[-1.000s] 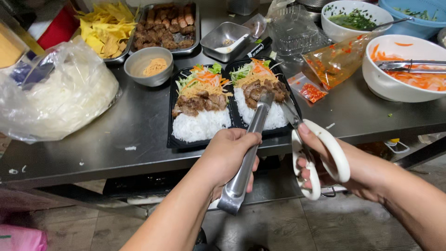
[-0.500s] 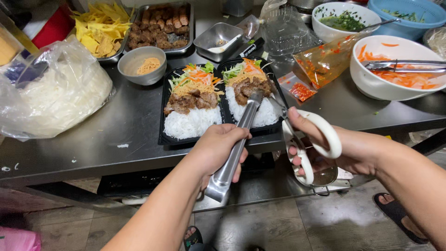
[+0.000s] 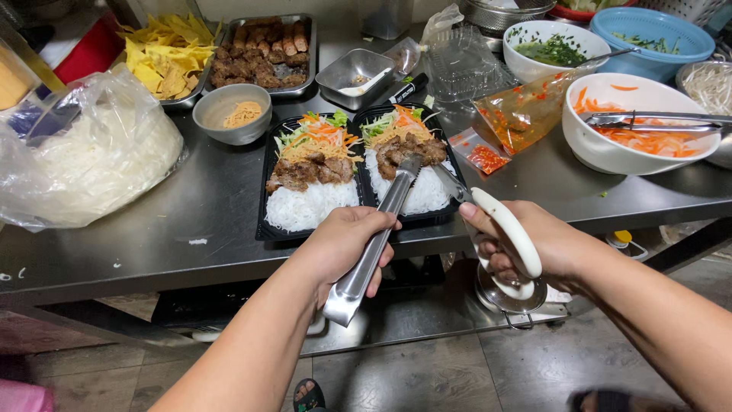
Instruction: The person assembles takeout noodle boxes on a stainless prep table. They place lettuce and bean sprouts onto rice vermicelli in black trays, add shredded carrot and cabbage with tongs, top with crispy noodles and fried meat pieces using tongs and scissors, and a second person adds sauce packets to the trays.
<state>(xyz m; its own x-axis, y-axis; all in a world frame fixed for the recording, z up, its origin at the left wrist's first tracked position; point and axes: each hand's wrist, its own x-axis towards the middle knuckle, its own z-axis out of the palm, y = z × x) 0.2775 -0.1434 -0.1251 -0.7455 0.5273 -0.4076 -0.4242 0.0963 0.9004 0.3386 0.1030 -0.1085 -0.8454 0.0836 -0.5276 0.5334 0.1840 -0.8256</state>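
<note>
While the left hand holds the tongs closed around their handle, the tips now rest on the meat in the right tray; half a second earlier they were at nearly the same place, but the view has moved a little to the right. The right hand has its fingers through the white handles of the scissors, and the blades point to 11 o'clock, close to the tray's edge; how far they are open I cannot tell.

Both black trays lie at 12 o'clock from the hands and hold white noodles, brown meat and shredded vegetables; the left tray touches the right one. At 2 o'clock a white bowl holds orange carrot shreds and another pair of tongs. At 10 o'clock stands a small grey bowl with orange crumbs, and a plastic bag of noodles lies farther left.
</note>
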